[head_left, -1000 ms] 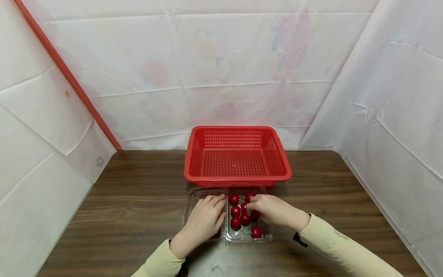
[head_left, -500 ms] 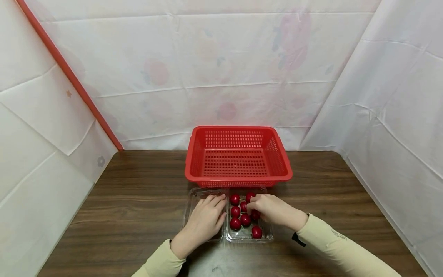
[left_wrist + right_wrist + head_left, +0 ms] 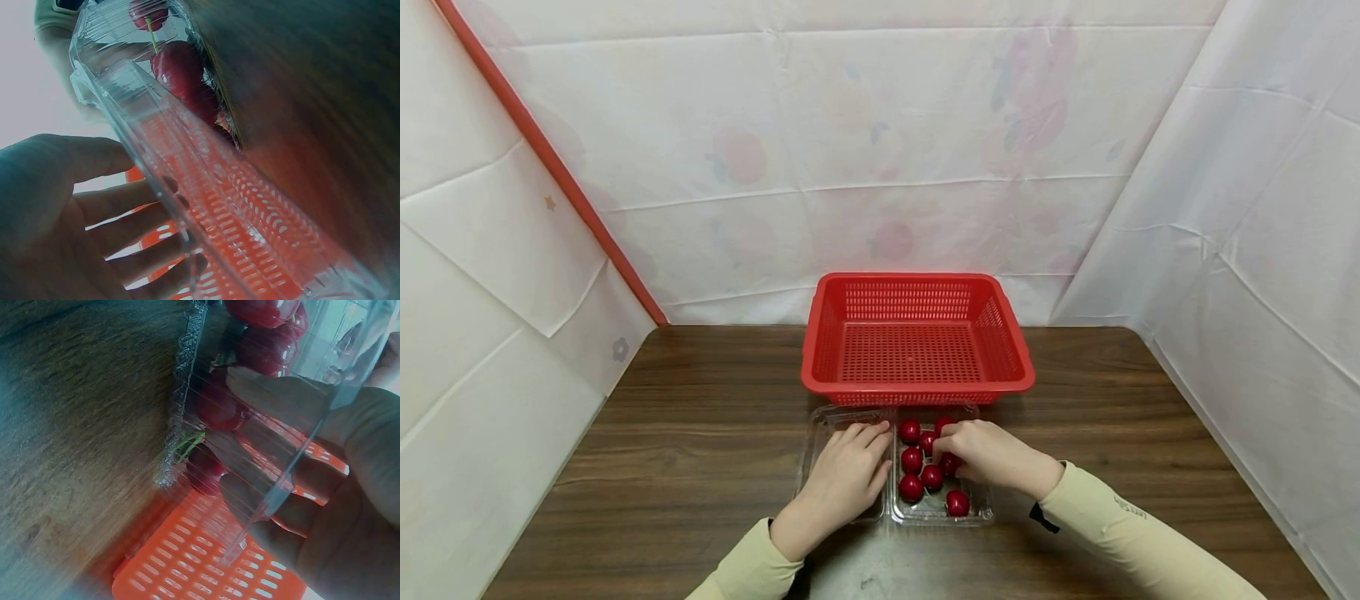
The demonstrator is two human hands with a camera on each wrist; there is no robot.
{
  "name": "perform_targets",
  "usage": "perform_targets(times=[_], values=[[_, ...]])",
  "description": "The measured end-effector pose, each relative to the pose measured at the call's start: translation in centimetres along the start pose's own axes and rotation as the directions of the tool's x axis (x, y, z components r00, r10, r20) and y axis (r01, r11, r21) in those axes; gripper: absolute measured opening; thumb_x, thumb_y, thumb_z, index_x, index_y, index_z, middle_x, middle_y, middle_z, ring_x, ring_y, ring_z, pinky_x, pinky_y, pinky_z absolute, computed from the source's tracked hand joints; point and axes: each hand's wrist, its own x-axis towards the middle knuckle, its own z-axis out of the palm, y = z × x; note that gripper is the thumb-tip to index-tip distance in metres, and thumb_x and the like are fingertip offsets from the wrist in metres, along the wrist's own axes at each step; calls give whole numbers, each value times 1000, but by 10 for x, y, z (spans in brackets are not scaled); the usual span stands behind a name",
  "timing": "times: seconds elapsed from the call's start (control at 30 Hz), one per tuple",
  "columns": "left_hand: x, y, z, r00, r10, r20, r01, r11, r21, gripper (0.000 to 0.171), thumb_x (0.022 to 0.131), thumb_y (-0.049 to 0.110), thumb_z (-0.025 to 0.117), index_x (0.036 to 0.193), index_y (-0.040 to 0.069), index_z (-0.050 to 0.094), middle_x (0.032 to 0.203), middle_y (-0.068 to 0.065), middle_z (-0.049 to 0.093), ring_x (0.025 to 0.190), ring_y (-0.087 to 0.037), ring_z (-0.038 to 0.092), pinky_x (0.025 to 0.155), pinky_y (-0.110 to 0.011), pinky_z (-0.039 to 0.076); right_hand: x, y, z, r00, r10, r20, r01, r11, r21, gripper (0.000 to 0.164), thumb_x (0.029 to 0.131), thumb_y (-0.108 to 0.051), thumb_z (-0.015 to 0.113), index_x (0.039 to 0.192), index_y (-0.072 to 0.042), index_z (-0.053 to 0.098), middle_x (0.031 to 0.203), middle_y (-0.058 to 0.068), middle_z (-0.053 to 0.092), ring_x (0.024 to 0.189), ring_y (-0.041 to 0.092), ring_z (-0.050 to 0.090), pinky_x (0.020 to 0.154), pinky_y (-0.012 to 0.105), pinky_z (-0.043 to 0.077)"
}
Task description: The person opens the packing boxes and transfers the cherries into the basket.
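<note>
A clear plastic clamshell box (image 3: 925, 518) lies opened out on the table, with several dark red cherries (image 3: 912, 487) in its right half. My left hand (image 3: 842, 471) rests over the left half, the lid (image 3: 810, 442); in the left wrist view its fingers (image 3: 134, 206) are spread and fairly straight along the clear plastic. Inside the right half, my right hand (image 3: 992, 454) pinches a cherry (image 3: 215, 403) between thumb and fingers, seen through the clear wall in the right wrist view. A second cherry (image 3: 205, 469) with a green stem sits beside the fingertips.
A red perforated basket (image 3: 917, 388) stands directly behind the box, with nothing seen inside. Brown wood-grain table (image 3: 700, 400) extends to both sides. White printed sheets (image 3: 887, 150) hang at the back and sides, and a red strip (image 3: 550, 167) runs down the left corner.
The cherries around my right fingers have shifted slightly, one of them a little toward the basket. My right hand has moved barely at all, and my left hand stays in place.
</note>
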Motion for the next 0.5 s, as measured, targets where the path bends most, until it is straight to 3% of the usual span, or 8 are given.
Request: perform_targets(times=[0.5], values=[[0,1,-1,1000,-10,23,10,1000,-5,32,83,23,68,111,8,68,120,-5,65,104,-21,59,80,-36,48,2,0,5,1000,8,-6,-7,998,57,28,69,-15,84,93,-14,70,87,-2,65,80,7,61,72,22,53]])
